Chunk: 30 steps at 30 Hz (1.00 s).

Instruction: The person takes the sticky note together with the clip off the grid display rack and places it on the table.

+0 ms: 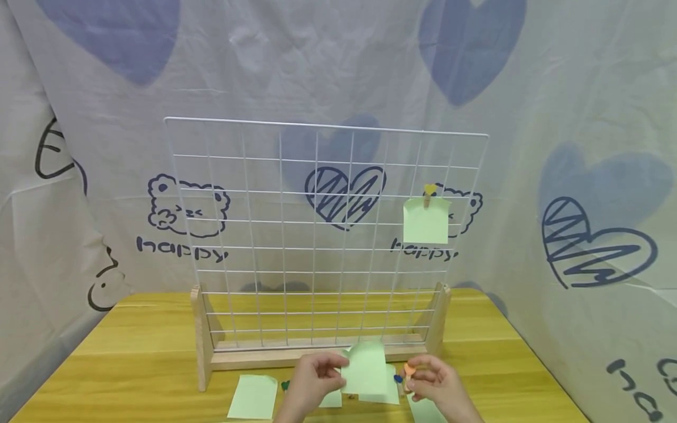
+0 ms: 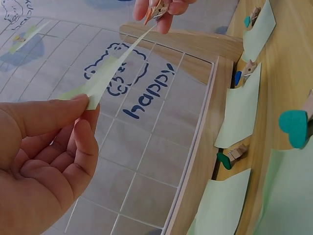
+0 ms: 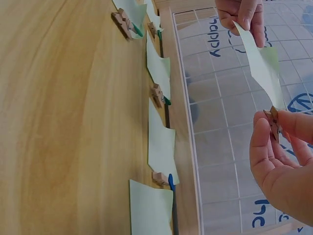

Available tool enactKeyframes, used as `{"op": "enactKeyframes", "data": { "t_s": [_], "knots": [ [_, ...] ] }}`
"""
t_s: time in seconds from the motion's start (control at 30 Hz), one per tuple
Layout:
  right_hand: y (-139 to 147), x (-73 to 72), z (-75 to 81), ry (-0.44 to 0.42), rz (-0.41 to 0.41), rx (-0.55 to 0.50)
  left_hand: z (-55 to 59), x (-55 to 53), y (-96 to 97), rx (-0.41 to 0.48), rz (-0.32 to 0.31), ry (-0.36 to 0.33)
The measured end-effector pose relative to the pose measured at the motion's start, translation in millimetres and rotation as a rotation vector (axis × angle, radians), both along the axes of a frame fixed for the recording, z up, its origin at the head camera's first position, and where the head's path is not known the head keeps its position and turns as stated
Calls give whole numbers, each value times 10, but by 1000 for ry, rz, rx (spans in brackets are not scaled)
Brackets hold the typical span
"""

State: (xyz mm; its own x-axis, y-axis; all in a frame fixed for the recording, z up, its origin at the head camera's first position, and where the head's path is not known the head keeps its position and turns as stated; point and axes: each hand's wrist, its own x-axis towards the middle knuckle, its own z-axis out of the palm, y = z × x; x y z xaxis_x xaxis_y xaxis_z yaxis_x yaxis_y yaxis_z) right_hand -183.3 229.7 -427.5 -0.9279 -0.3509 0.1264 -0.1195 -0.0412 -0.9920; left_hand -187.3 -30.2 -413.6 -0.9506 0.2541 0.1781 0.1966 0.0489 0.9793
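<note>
Between thumb and fingers my left hand [image 1: 313, 382] pinches a pale green sticky note [image 1: 365, 369] by its left edge, raised above the table. To its right, my right hand [image 1: 435, 385] pinches a small wooden clothespin with an orange heart [image 1: 409, 370]. In the right wrist view the clothespin [image 3: 274, 125] sits right at the note's corner; whether it bites the paper I cannot tell. Behind both hands stands a white wire grid [image 1: 317, 235] in a wooden base. Another green note [image 1: 425, 223] hangs on its right side under a yellow heart clothespin [image 1: 428, 194].
Several green notes lie along the table, one at the left [image 1: 252, 397]. Among them are heart clothespins, including a blue one [image 1: 398, 379] and green ones, such as one near the base [image 2: 232, 156]. A printed cloth [image 1: 592, 176] hangs behind the table.
</note>
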Motion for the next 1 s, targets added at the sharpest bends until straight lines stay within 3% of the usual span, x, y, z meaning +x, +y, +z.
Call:
{"op": "enactKeyframes", "data": {
  "t_s": [0.4,0.67,1.0],
  "knots": [
    [26,28,-89,-133,-99,53,-56,15,16,-84,-32,6],
    [73,19,-152,-126,-66,84,-82,11,10,-118,-60,-5],
    [108,1,-273,-154,24,77,-158,-2,56,-152,-88,-71]
  ]
}}
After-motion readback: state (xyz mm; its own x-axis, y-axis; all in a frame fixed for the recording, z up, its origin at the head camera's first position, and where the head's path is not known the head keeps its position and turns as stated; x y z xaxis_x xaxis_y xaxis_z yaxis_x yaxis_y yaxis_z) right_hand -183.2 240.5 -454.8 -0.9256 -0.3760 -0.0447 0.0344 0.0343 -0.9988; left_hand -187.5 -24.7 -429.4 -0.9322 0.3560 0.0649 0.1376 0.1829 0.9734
